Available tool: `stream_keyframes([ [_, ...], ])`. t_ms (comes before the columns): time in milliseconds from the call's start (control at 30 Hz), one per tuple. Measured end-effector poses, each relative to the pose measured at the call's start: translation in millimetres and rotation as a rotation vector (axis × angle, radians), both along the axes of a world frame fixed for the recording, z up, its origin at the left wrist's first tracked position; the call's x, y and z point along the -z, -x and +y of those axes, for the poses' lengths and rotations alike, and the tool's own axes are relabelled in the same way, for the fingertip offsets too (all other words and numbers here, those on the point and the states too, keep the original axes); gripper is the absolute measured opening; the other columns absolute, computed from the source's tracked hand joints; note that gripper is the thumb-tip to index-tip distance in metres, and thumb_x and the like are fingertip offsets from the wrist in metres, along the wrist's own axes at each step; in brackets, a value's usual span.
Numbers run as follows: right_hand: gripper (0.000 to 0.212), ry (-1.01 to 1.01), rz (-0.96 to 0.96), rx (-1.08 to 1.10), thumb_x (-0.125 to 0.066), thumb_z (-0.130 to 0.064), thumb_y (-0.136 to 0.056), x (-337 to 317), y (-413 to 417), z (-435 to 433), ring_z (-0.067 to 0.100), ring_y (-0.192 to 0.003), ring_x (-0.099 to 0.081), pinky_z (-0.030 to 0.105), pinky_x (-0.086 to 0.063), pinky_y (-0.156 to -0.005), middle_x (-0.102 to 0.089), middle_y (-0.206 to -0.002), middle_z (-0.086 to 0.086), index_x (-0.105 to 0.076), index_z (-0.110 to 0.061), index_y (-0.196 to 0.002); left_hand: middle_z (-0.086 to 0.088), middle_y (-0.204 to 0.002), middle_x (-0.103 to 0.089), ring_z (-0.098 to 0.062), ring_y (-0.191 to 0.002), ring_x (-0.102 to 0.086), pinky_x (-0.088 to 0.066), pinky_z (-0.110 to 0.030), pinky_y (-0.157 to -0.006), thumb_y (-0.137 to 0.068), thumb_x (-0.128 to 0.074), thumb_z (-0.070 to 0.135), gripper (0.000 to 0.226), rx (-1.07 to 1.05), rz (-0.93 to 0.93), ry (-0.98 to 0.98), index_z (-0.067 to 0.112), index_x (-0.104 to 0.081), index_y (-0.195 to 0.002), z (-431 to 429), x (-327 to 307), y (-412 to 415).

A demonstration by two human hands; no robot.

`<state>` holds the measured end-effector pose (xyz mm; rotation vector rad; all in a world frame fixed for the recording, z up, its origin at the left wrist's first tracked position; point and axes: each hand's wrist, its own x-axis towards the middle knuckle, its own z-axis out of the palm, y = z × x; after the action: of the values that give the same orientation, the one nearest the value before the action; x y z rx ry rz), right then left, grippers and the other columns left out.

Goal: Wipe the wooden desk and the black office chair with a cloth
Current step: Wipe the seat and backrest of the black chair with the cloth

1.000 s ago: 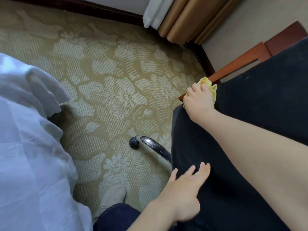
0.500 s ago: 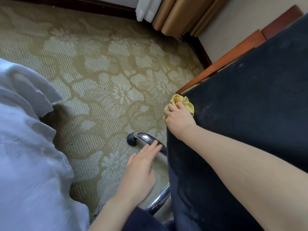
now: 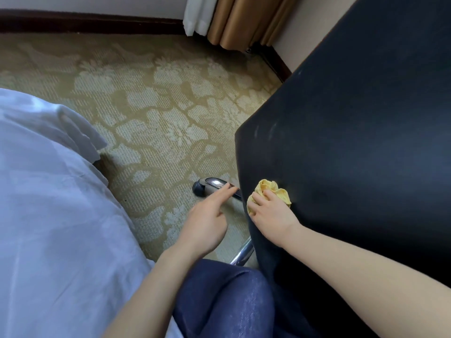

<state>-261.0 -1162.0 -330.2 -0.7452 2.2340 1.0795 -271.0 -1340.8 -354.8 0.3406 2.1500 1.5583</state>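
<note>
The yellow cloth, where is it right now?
In the head view, the yellow cloth is bunched under the right hand, against the black chair near its left edge, right of the chrome chair leg.

We see the right hand (image 3: pixel 271 212) pressing a bunched yellow cloth (image 3: pixel 273 191) against the black office chair (image 3: pixel 353 142) near its left edge, fingers curled over the cloth; the left hand (image 3: pixel 207 220) hangs just beside it over the patterned carpet (image 3: pixel 151 113), fingers loosely extended, holding nothing; beyond its fingertips lies a chrome chair leg (image 3: pixel 214 185) with a dark caster; white bedding (image 3: pixel 48 203) fills the left; brown curtains (image 3: pixel 244 20) hang at the top.
</note>
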Motion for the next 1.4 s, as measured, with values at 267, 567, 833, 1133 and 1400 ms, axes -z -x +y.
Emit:
stream_keyframes([
  [267, 0.024, 0.081, 0.22, 0.295, -0.082, -0.044, -0.061, -47, -81, -8, 0.003, -0.099, -0.062, 0.025, -0.044, -0.094, -0.07, -0.093, -0.014, -0.076, -0.031, -0.08, 0.018, -0.153, -0.023, 0.006, -0.137, -0.018, -0.014, -0.001, -0.096, -0.083, -0.035, -0.011, 0.077, 0.052, -0.046, -0.074, 0.035, -0.033, -0.145, -4, -26, -21],
  [567, 0.017, 0.134, 0.716, 0.158, -0.069, -0.01, -0.071, -141, -63, -2, 0.017, -0.089, -0.062, 0.029, -0.047, -0.084, -0.063, -0.086, -0.005, -0.073, -0.023, -0.081, 0.015, -0.154, -0.024, -0.001, -0.14, -0.021, -0.018, -0.013, -0.106, -0.084, -0.035, -0.01, 0.074, 0.027, -0.031, -0.125, 0.032, -0.032, -0.145, 10, -37, -24],
  [833, 0.021, -0.043, 0.904, 0.216, -0.054, -0.012, -0.092, -185, 83, -10, 0.03, -0.116, -0.037, 0.04, -0.031, -0.097, -0.049, -0.116, 0.01, -0.061, -0.008, -0.112, 0.016, -0.154, -0.018, 0.007, -0.135, -0.015, -0.013, -0.009, -0.104, -0.086, -0.037, -0.013, 0.074, 0.002, -0.053, -0.12, 0.031, -0.031, -0.145, 8, -29, -16],
  [1133, 0.036, -0.05, 0.381, 0.159, -0.054, -0.029, -0.091, -50, 103, -16, 0.027, -0.122, -0.034, 0.042, -0.026, -0.103, -0.046, -0.13, 0.005, -0.058, -0.017, -0.125, 0.018, -0.154, -0.018, 0.015, -0.127, -0.013, -0.011, -0.005, -0.101, -0.086, -0.036, -0.013, 0.075, -0.029, -0.09, -0.061, 0.032, -0.031, -0.145, 5, -14, 8],
  [1400, 0.038, -0.011, 0.036, 0.038, -0.044, -0.026, -0.097, 34, 3, 1, 0.031, -0.133, -0.024, 0.046, -0.015, -0.112, -0.036, -0.142, 0.009, -0.051, -0.016, -0.133, 0.015, -0.156, -0.017, 0.008, -0.133, -0.016, -0.011, 0.013, -0.083, -0.082, -0.036, -0.014, 0.079, 0.068, -0.046, -0.013, 0.032, -0.029, -0.147, 18, -14, 9],
])
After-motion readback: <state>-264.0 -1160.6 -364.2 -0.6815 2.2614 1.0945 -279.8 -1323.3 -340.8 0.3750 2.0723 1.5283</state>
